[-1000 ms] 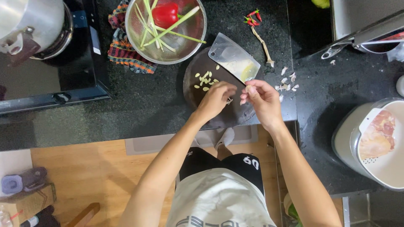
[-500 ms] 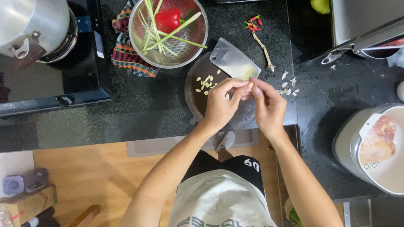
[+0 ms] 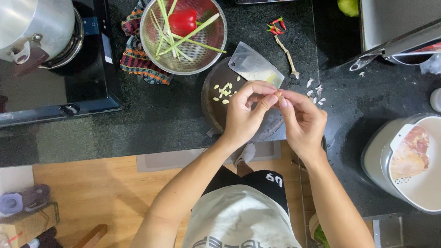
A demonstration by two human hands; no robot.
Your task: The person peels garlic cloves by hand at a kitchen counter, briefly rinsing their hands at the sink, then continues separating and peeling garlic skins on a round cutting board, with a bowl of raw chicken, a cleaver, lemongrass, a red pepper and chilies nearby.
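The garlic clove sits pinched between your left hand and right hand, fingertips closed on it, just over the round chopping board. It could slip free, I'd judge, and the cleaver lies close behind your knuckles, so mind its blade.

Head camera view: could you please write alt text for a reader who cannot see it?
Seen from above, the left hand and right hand pinch a small garlic clove over a round cutting board bearing a cleaver and peeled cloves, on a dark counter.
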